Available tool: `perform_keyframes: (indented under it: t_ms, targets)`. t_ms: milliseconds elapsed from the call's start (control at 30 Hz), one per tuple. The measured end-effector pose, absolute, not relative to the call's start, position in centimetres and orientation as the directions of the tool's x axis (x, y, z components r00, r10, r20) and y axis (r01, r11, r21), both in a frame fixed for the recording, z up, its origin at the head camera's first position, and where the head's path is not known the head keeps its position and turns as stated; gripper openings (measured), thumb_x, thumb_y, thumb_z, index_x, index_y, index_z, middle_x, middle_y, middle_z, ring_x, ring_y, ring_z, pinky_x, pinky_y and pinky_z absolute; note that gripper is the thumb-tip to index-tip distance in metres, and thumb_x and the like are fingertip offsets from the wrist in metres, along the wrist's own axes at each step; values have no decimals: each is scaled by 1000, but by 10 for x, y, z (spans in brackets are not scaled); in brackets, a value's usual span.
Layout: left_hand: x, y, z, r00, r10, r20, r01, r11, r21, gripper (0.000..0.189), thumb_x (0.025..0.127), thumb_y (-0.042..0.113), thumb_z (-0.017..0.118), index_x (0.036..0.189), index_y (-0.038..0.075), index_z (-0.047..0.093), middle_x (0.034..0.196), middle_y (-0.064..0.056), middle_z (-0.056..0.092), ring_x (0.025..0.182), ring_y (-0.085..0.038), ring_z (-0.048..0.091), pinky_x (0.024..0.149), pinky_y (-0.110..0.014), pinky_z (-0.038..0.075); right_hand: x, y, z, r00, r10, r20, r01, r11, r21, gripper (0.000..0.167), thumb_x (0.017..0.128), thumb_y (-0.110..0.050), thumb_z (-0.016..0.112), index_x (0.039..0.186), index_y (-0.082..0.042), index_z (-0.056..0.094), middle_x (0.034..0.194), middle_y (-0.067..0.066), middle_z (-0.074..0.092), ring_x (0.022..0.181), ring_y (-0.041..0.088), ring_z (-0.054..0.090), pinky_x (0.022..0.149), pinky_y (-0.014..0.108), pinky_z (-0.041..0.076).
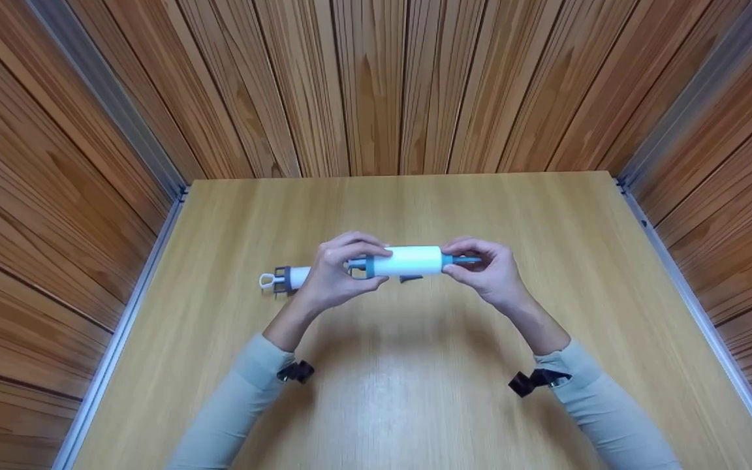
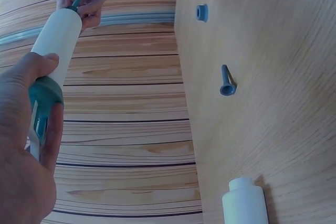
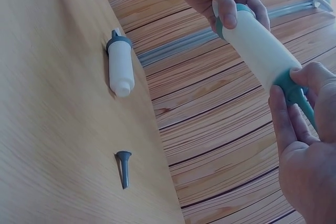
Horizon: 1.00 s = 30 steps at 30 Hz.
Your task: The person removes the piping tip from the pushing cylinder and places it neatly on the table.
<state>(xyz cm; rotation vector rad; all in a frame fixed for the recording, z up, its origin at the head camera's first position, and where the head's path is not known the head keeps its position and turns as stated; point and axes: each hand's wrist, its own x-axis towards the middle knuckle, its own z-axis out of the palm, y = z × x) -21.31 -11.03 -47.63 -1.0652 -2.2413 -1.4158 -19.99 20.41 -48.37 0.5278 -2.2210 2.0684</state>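
A white-barrelled decorating syringe [image 1: 408,261] with teal ends is held level above the table between both hands. My left hand [image 1: 343,271] grips its collar end, where the teal collar [image 2: 47,89] and handle parts show below the thumb. At the opposite end my right hand [image 1: 485,271] pinches the teal nozzle collar [image 3: 286,83], with the slim nozzle [image 3: 305,109] running along the palm. Behind the left hand, a second white syringe [image 3: 121,67] with a grey collar and ring handle [image 1: 267,281] lies on the table, partly hidden in the head view.
On the tabletop [image 1: 382,405] lies a loose grey nozzle [image 2: 227,82], below the held syringe in the head view. A small grey ring [image 2: 202,12] lies farther along, in the left wrist view. Wood-plank walls [image 1: 376,85] enclose the back and sides.
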Motion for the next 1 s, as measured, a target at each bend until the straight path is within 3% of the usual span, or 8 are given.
perform_keyframes:
  t_ms: [300, 633, 833, 1000]
  targets:
    - [-212, -112, -477, -706, 432, 561, 689, 235, 686, 35, 89, 5, 94, 122, 8, 85, 129, -14, 82, 125, -35, 77, 108, -49, 66, -200, 204, -483, -926, -229, 298, -320, 60, -946, 26, 93, 16, 80, 118, 8, 80, 119, -11, 79, 109, 9, 79, 94, 25, 68]
    - [-209, -113, -478, -745, 424, 515, 637, 224, 737, 35, 90, 8, 94, 124, 9, 85, 130, -13, 82, 127, -34, 77, 111, -51, 65, -199, 204, -482, -922, -232, 310, -333, 65, -941, 29, 93, 15, 80, 117, -2, 85, 119, -7, 79, 109, 10, 79, 95, 26, 68]
    - [-211, -111, -479, -776, 411, 479, 597, 236, 767, 35, 89, 10, 95, 123, 9, 85, 128, -12, 84, 123, -33, 79, 107, -45, 65, -200, 204, -483, -919, -227, 323, -344, 59, -937, 31, 92, 17, 80, 115, -3, 86, 119, 0, 80, 108, 9, 78, 93, 24, 68]
    - [-211, -111, -479, -789, 402, 464, 581, 243, 777, 34, 89, 11, 96, 122, 9, 86, 126, -12, 85, 121, -33, 79, 103, -41, 64, -200, 205, -483, -907, -243, 344, -367, 53, -929, 31, 92, 17, 79, 116, 0, 85, 119, -4, 79, 107, 10, 78, 92, 24, 68]
